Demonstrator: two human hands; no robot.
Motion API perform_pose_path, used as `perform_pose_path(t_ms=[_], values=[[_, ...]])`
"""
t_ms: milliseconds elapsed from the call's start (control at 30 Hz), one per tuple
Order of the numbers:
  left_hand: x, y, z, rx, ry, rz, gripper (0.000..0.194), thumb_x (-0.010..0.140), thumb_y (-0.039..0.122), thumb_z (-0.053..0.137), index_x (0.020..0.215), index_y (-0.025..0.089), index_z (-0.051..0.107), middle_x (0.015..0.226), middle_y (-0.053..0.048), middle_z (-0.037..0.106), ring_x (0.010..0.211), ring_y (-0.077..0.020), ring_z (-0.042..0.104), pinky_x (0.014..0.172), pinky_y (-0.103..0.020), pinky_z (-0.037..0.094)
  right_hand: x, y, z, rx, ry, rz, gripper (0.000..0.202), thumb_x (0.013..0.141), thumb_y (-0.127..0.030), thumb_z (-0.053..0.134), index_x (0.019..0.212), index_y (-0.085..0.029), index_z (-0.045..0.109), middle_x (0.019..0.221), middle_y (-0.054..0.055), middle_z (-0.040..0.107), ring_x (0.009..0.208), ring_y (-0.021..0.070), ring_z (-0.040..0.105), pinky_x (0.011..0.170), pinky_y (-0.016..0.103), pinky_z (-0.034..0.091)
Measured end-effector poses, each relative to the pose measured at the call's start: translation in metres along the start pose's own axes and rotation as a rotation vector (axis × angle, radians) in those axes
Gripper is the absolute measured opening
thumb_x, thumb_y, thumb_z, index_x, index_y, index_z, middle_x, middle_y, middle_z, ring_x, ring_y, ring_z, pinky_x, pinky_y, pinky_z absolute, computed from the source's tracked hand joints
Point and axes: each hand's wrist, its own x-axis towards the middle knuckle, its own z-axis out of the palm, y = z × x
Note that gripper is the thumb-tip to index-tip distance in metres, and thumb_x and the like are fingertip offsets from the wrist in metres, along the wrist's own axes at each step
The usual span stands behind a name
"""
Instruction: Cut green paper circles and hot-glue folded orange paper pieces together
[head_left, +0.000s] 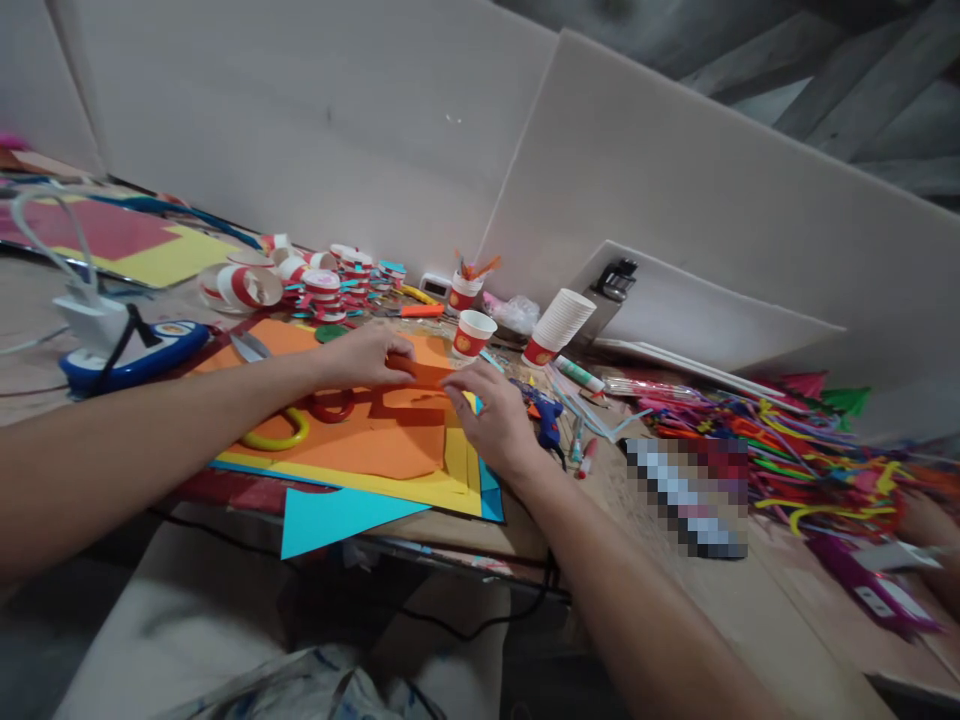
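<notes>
- Plainly, the left hand (369,354) pinched one end of a flat orange paper strip (429,376), fingers curled.
- The right hand (495,412) pinched the other end, its fingers bent.
- Between them, the strip was held over smooth orange sheets (390,446), near a round-rimmed paper cup (472,338).

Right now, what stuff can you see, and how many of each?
Paper piece: one, orange, middle
Sheets: several, orange, yellow, blue, beneath it
Scissors: count unclear, yellow-handled, on sheets
Cups: many, red-white, back
Glue gun: one, blue, right of sheets
Marker: one, red, beside glue gun
Pipe cleaners: many, mixed colours, right
Power strip: one, blue, left
Boards: several, white, back
Someone else's hand: count unclear, right
Left hand: one, bare, pinching paper piece
Right hand: one, bare, pinching paper piece
</notes>
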Motion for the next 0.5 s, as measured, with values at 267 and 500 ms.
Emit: perform_pose_path(t_ms=[267,500], values=[[-0.003,-0.001,0.001,-0.076,-0.173,0.043,0.026,0.077,0.038,0.059,0.087,0.016,0.068,0.074,0.001,0.067,0.064,-0.0109,0.055,0.058,-0.021,0.035,-0.007,-0.002,0.01,0.023,-0.418,-0.022,0.021,0.092,-0.026,0.056,0.1,-0.017,0.072,0.098,0.009,0.069,0.096,0.0186,0.06,0.087,0.031,0.046],[-0.001,-0.003,0.004,-0.081,-0.121,-0.045,0.03,0.081,0.043,0.053,0.075,0.017,0.065,0.059,0.002,0.058,0.054,-0.0113,0.048,0.052,-0.024,0.03,-0.003,0.009,-0.033,-0.147,-0.148,0.392,0.028,0.095,-0.032,0.048,0.092,-0.017,0.071,0.083,0.006,0.072,0.076,0.0174,0.064,0.07,0.027,0.045]])
